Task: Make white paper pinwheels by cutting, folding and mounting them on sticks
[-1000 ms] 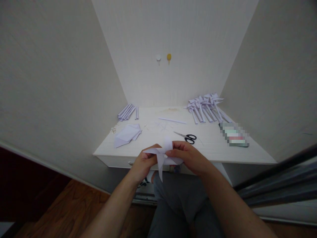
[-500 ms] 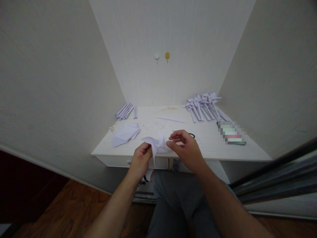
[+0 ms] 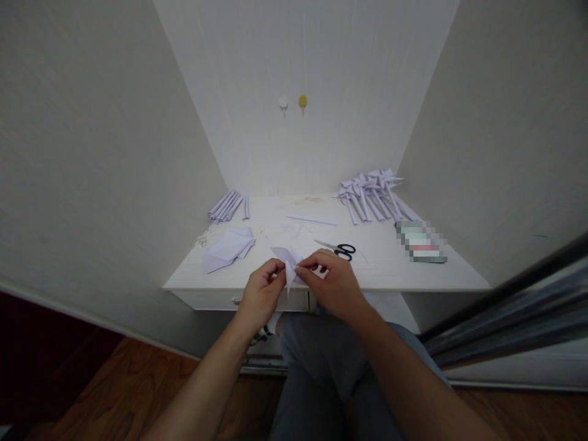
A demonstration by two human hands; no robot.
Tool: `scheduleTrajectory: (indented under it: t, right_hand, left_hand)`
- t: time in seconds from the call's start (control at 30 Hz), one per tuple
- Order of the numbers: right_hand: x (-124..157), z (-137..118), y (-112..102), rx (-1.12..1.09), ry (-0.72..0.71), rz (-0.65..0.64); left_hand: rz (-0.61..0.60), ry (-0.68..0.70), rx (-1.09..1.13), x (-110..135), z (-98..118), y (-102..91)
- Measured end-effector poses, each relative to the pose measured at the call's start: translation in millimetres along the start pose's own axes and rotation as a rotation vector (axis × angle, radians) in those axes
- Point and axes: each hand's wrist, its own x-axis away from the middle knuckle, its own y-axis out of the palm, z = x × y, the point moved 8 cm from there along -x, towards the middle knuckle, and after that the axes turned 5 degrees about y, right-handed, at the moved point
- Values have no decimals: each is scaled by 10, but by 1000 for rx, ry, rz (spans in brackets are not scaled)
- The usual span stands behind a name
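A white paper pinwheel (image 3: 289,269) with curled blades is held above the desk's front edge. My left hand (image 3: 264,291) pinches it from the left, fingers closed. From the right, my right hand (image 3: 333,278) grips its middle between thumb and fingers, hiding part of the blades. Black-handled scissors (image 3: 343,250) lie just beyond my right hand. On the desk to the left is a small stack of cut white paper (image 3: 228,248). A single thin rolled paper stick (image 3: 312,220) lies behind the hands.
Rolled paper tubes (image 3: 225,206) are piled at the back left of the white desk (image 3: 413,278). Several pinwheels on sticks (image 3: 372,193) lie at the back right. A blurred-out phone-like object (image 3: 420,242) rests near the right wall. Two hooks, one yellow (image 3: 302,101), hang on the wall.
My right hand has moved left and closed on the pinwheel, and its blades are gathered closer between both hands. The scissors are now more exposed. The view has shifted slightly.
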Motion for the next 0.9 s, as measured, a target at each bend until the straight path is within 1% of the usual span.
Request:
scheduleTrajectory:
  t: [0.13, 0.3, 0.4, 0.5, 0.57, 0.63, 0.73, 0.8, 0.83, 0.9]
  right_hand:
    - [-9, 67, 0, -16, 53, 0]
    - [-19, 128, 11, -58, 118, -9]
    - [-22, 174, 28, -93, 168, -22]
    - [-16, 237, 54, -149, 236, -51]
    - [-15, 272, 80, -204, 278, -97]
    - [-25, 297, 91, -266, 307, -145]
    - [-68, 345, 29, -357, 339, -139]
    - [-92, 392, -24, -416, 374, -111]
    - [-93, 413, -28, -446, 401, -117]
    - [-67, 430, 27, -508, 466, -187]
  left_hand:
    - [-11, 45, -110, 14, 97, 2]
    - [-40, 210, -335, 28, 264, 38]
    - [-48, 256, -375, 37, 295, 54]
    - [-49, 268, -359, 44, 308, 61]
    - [-49, 219, -291, 32, 275, 50]
    - [-33, 109, -152, 11, 191, 14]
    - [-29, -38, 43, -1, 53, -21]
    - [-46, -88, 118, 11, -13, -20]
    - [-54, -114, 157, 24, -48, -13]
    - [-60, -159, 233, 53, -111, 7]
